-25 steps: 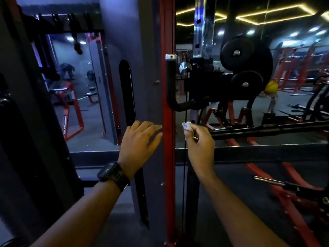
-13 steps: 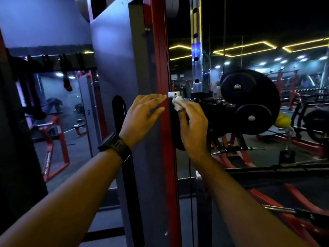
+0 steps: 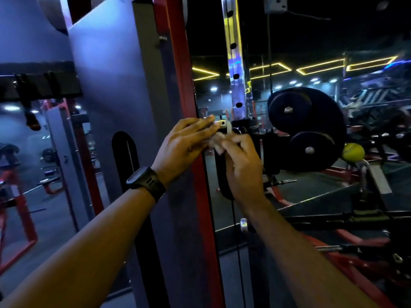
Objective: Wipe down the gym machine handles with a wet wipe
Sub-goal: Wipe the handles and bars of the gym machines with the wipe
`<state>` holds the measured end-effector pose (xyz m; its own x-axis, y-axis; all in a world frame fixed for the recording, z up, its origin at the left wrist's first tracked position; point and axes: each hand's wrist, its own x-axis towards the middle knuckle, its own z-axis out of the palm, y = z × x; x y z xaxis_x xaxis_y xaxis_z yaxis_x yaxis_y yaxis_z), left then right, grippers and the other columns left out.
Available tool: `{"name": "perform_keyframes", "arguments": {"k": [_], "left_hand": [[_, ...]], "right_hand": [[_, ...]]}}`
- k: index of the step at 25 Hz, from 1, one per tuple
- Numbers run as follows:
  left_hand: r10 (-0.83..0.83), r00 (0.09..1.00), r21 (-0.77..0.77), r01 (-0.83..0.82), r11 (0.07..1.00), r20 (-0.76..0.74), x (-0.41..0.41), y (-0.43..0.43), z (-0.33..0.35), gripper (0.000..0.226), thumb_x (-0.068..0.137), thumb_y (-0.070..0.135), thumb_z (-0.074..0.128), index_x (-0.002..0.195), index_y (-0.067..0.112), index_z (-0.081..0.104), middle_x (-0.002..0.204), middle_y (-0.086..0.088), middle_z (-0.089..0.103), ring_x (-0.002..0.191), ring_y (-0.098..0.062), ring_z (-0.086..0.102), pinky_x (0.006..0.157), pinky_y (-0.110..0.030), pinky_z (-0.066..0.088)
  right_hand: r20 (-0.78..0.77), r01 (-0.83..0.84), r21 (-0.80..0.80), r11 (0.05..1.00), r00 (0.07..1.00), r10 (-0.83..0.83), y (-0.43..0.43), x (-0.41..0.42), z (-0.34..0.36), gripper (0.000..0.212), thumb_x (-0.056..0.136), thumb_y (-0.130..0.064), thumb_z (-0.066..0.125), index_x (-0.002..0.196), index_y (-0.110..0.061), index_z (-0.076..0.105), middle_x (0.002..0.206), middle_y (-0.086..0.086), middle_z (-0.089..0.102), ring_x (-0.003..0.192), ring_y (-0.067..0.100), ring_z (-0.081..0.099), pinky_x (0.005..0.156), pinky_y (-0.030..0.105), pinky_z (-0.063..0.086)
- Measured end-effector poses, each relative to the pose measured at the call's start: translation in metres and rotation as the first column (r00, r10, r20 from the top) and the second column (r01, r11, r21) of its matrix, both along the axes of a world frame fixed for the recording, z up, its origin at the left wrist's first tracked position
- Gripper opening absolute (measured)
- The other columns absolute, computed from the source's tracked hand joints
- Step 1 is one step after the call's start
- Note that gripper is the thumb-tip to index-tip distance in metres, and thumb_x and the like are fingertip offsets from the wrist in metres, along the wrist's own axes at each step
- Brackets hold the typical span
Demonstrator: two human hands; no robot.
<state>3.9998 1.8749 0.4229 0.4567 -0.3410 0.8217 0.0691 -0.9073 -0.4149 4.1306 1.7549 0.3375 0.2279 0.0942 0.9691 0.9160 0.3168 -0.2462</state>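
A black upright handle [image 3: 222, 174] with a silver cap [image 3: 224, 123] stands just right of the red machine post [image 3: 178, 90]. My right hand [image 3: 242, 167] pinches a crumpled white wet wipe [image 3: 218, 141] against the top of the handle, and hides most of the grip. My left hand [image 3: 186, 145], with a black watch on its wrist, reaches across the red post; its fingertips meet the wipe and the silver cap. Whether the left fingers grip the wipe is blurred.
A grey machine panel [image 3: 111, 90] with a dark slot fills the left. Black weight plates [image 3: 304, 127] hang on a rack to the right, with a yellow ball [image 3: 352, 152] beside them. A thin cable [image 3: 238, 252] drops below the handle. Red frames and bars cross the floor.
My right hand rose with the wipe from low on the machine to the handle's top. My left hand slid right off the grey panel to meet the wipe. The view tilted upward.
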Motion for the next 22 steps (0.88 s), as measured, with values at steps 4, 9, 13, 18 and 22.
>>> {"name": "perform_keyframes", "arguments": {"k": [4, 9, 13, 18, 22], "left_hand": [[-0.057, 0.998, 0.022, 0.057, 0.998, -0.002, 0.003, 0.006, 0.006, 0.042, 0.093, 0.026, 0.065, 0.133, 0.013, 0.062, 0.140, -0.004, 0.058, 0.117, -0.027, 0.055, 0.098, -0.042, 0.049], [-0.086, 0.996, 0.036, 0.085, 0.996, 0.022, 0.006, 0.010, 0.004, 0.044, 0.093, 0.031, 0.065, 0.134, 0.015, 0.060, 0.139, -0.002, 0.058, 0.116, -0.025, 0.054, 0.088, -0.051, 0.053], [-0.075, 0.997, 0.011, 0.075, 0.997, 0.026, 0.007, 0.009, -0.001, 0.048, 0.093, 0.035, 0.064, 0.138, 0.018, 0.056, 0.144, 0.001, 0.053, 0.117, -0.024, 0.052, 0.089, -0.050, 0.052], [0.013, 1.000, 0.038, -0.012, 0.999, -0.002, 0.003, 0.008, -0.005, 0.059, 0.089, 0.049, 0.061, 0.141, 0.022, 0.054, 0.150, 0.002, 0.045, 0.121, -0.024, 0.049, 0.091, -0.049, 0.051], [0.023, 1.000, 0.056, -0.024, 0.998, 0.008, 0.006, 0.009, -0.009, 0.059, 0.090, 0.050, 0.061, 0.141, 0.022, 0.054, 0.152, 0.000, 0.043, 0.122, -0.026, 0.048, 0.095, -0.049, 0.049]], "right_hand": [[0.025, 0.071, -0.001, 0.997, 0.997, -0.071, -0.012, -0.014, -0.001, 0.015, 0.097, -0.019, 0.060, 0.098, -0.010, 0.071, 0.101, -0.002, 0.066, 0.100, 0.008, 0.063, 0.090, 0.019, 0.047], [-0.041, 0.040, -0.005, 0.999, 0.998, -0.040, -0.016, -0.019, -0.042, 0.023, 0.097, -0.006, 0.060, 0.118, -0.003, 0.068, 0.102, 0.004, 0.057, 0.097, 0.005, 0.060, 0.084, 0.020, 0.052], [-0.133, 0.018, 0.068, 0.998, 0.991, -0.009, -0.013, -0.016, -0.034, 0.011, 0.095, -0.006, 0.063, 0.102, -0.007, 0.071, 0.099, 0.004, 0.062, 0.092, 0.005, 0.060, 0.075, 0.023, 0.052], [-0.294, -0.057, 0.080, 0.995, 0.952, 0.079, -0.006, -0.025, -0.040, 0.013, 0.096, -0.015, 0.065, 0.104, -0.007, 0.072, 0.099, 0.003, 0.063, 0.094, 0.007, 0.062, 0.076, 0.024, 0.054], [-0.305, -0.105, 0.094, 0.990, 0.943, 0.129, -0.005, -0.014, -0.036, 0.013, 0.097, -0.015, 0.062, 0.103, -0.008, 0.071, 0.102, 0.002, 0.063, 0.099, 0.006, 0.062, 0.080, 0.015, 0.050]]}}
